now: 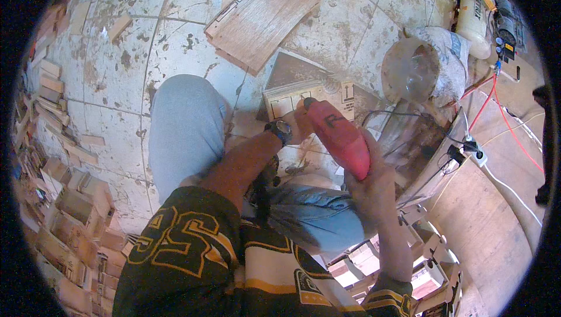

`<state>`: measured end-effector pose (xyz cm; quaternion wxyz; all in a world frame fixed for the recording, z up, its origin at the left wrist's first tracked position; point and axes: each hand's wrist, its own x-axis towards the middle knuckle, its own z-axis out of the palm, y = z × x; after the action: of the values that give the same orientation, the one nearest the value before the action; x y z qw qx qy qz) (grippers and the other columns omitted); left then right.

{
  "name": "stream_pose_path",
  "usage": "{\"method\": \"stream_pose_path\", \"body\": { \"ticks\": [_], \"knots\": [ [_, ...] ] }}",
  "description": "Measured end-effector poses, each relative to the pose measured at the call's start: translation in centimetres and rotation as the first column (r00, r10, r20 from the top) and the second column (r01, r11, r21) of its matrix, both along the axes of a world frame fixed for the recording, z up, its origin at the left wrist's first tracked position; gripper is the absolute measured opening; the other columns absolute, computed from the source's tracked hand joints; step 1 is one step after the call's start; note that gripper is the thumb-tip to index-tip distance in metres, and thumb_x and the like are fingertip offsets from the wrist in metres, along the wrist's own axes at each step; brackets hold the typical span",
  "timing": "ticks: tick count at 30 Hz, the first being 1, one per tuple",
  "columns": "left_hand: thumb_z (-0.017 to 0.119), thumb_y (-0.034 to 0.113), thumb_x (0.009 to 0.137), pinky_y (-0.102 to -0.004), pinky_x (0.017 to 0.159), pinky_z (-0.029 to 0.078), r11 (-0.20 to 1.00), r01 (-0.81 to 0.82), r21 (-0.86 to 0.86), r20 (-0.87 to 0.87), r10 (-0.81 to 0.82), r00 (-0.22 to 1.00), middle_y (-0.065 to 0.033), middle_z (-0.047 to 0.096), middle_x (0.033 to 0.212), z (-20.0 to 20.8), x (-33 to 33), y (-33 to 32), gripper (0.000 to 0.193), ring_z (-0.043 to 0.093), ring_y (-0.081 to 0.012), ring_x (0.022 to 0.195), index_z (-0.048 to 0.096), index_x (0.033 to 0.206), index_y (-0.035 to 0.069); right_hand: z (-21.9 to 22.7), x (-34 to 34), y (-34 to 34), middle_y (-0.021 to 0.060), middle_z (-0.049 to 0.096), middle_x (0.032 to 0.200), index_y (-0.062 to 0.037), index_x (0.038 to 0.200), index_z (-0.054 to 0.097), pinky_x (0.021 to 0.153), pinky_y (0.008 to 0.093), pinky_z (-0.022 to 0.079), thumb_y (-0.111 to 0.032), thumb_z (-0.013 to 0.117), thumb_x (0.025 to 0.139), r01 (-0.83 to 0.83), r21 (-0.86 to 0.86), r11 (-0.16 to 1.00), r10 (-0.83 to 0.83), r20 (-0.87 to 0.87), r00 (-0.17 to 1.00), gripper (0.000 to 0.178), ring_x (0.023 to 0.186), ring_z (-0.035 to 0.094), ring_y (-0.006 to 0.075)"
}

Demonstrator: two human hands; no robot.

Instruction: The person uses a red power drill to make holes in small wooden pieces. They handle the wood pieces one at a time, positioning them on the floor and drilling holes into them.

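My right hand (376, 174) is wrapped round the rear of a red power drill (339, 136), which slants up and to the left toward its black front end. My left hand (300, 127), with a dark watch on its wrist, is at the drill's front, beside a pale wooden box (289, 98) on the floor. The drill covers most of the left fingers, so their grip does not show. Behind the box lies a dark flat board (292, 66).
Wooden panels (263, 19) lie ahead on the stained tile floor (111, 71). A round, cloudy container (409, 68) and a white sack (453, 51) stand right, near an air compressor (474, 19). Cables and plugs (470, 146) cross the right side. Wooden boxes (76, 206) crowd the left.
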<state>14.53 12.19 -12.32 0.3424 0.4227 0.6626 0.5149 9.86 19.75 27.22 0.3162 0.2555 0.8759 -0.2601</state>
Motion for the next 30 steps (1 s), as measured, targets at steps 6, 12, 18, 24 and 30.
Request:
{"method": "stream_pose_path", "body": {
  "ticks": [6,12,18,24,30],
  "knots": [
    [0.046,0.027,0.104,-0.0357,0.111,0.038,0.986,-0.156,0.055,0.331,0.130,0.935,-0.0117,0.055,0.137,3.8,-2.1,-0.5,0.039,0.051,-0.0243,0.126,0.049,0.140,0.009,-0.5,-0.6,-0.6,0.0266,0.067,0.111,-0.0107,0.147,0.038,0.088,0.0426,0.054,0.000,0.065,0.075,0.007,0.024,1.000,-0.008,0.018,1.000,0.077,0.101,0.067,0.0414],
    [0.045,0.019,0.104,-0.0341,0.117,0.031,0.992,0.012,-0.122,-0.084,-0.022,0.996,-0.0113,0.046,0.147,5.8,-3.0,-1.4,0.045,0.042,-0.0214,0.137,0.040,0.146,0.005,-0.8,-0.4,-0.8,0.0268,0.066,0.113,-0.0118,0.148,0.038,0.088,0.0438,0.054,0.000,0.065,0.076,0.025,0.011,1.000,-0.025,0.033,0.999,0.078,0.100,0.067,0.0417],
    [0.045,0.017,0.102,-0.0343,0.117,0.031,0.990,-0.135,0.028,0.506,0.102,0.856,-0.0121,0.046,0.147,7.4,-3.7,-1.8,0.044,0.043,-0.0216,0.136,0.042,0.145,0.005,-3.0,0.4,-0.7,0.0234,0.069,0.085,-0.0177,0.149,0.033,0.064,0.0510,0.056,-0.006,0.069,0.073,-0.107,0.050,0.993,0.112,-0.128,0.985,0.085,0.071,0.067,0.0437],
    [0.050,0.020,0.101,-0.0356,0.113,0.035,0.966,-0.214,0.145,0.481,0.120,0.868,-0.0125,0.052,0.141,6.2,-3.3,-1.7,0.041,0.049,-0.0222,0.129,0.048,0.139,0.005,-4.7,0.6,-0.4,0.0228,0.068,0.081,-0.0176,0.149,0.033,0.063,0.0511,0.056,-0.007,0.071,0.072,-0.104,0.078,0.992,0.109,-0.070,0.992,0.086,0.070,0.067,0.0432],
    [0.053,0.021,0.098,-0.0390,0.111,0.037,0.998,-0.052,0.017,-0.017,0.053,0.998,-0.0121,0.055,0.136,4.0,-2.4,-1.6,0.040,0.051,-0.0258,0.126,0.050,0.136,0.007,-4.9,0.5,-0.2,0.0255,0.069,0.086,-0.0147,0.147,0.035,0.071,0.0523,0.054,-0.006,0.066,0.076,-0.091,0.069,0.993,0.094,-0.044,0.995,0.078,0.080,0.067,0.0466]
  ]
}}
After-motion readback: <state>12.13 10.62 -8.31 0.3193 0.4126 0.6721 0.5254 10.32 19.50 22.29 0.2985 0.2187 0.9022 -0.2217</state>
